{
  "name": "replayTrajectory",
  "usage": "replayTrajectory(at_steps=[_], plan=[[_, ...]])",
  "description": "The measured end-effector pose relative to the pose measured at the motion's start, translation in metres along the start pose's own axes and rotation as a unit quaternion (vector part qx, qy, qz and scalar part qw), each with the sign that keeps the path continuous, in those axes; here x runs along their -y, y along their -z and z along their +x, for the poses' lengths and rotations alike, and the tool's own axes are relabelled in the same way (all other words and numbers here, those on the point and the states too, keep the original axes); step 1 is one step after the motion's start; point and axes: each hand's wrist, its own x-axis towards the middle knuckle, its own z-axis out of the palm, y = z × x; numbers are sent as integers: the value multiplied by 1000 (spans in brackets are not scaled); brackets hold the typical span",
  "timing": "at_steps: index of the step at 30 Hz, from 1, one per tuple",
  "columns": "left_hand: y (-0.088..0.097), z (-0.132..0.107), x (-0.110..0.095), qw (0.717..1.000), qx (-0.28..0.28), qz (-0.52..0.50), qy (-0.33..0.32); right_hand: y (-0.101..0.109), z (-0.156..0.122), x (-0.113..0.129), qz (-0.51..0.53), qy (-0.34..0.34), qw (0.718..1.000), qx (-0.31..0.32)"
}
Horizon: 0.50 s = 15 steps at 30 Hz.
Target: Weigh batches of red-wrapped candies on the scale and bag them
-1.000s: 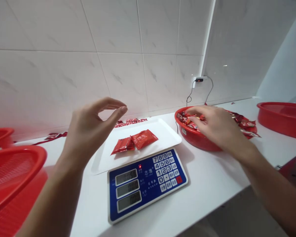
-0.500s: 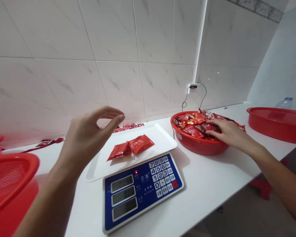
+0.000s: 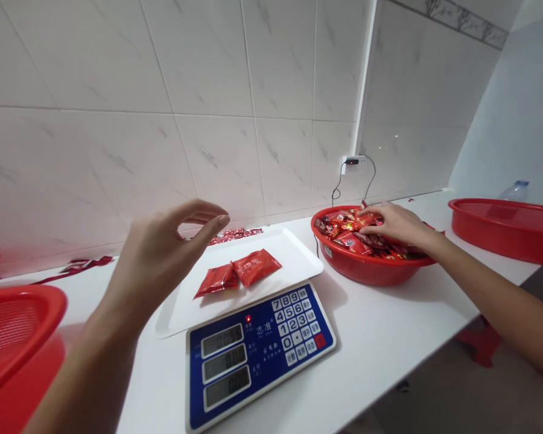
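Use the scale (image 3: 260, 355) as the reference for all positions. A white tray (image 3: 296, 259) is seated at the rear of the scale, behind its keypad, and carries a left red packet (image 3: 216, 281) and a right red packet (image 3: 256, 266), lying flat with their adjoining ends touching. The left hand (image 3: 169, 244) hangs above the left rear of the scale, thumb and fingers parted with nothing between them; it is clear of both packets. The right hand (image 3: 398, 224) is at the filled basket (image 3: 366, 272), which stands to the right of the scale and toward the wall. Its thumb and fingertips lie at the heap of small wrapped pieces (image 3: 350, 242) in that basket; whether they pinch a piece cannot be told, since the contact is too small to make out. Judged from this arrangement, the step in hand is selection of a piece from the filled basket, with the left hand unloaded. The next move calls for a secure pinch on a single piece, drawn free without dragging its neighbours over the rim. Loose red packaging (image 3: 238, 234) lies behind the scale; a left basket (image 3: 45, 298) stands to its left and a shallow basket (image 3: 502, 241) to its far right.
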Motion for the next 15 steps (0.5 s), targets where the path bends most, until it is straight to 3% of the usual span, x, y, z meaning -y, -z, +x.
replayTrajectory(at_steps=[4,6,8,10,11,12,15], plan=[[3,-2,2,1000,-17,-11,-11,-4,15,-1,-12,27,998,62],[5,-3,3,999,-34,-19,-19,-6,19,3,-36,5,999,22],[8,-4,4,999,-44,-26,-19,-8,18,16,-49,-5,997,-62],[11,-5,6,998,-53,-36,-24,-11,11,40,2,30,991,-129],[11,-5,6,997,-57,-40,-27,-14,6,56,53,65,987,-134],[12,-5,7,997,-59,-44,-31,-18,0,73,112,101,982,-116],[11,-5,7,996,-58,-48,-45,-36,-14,122,234,179,955,36]])
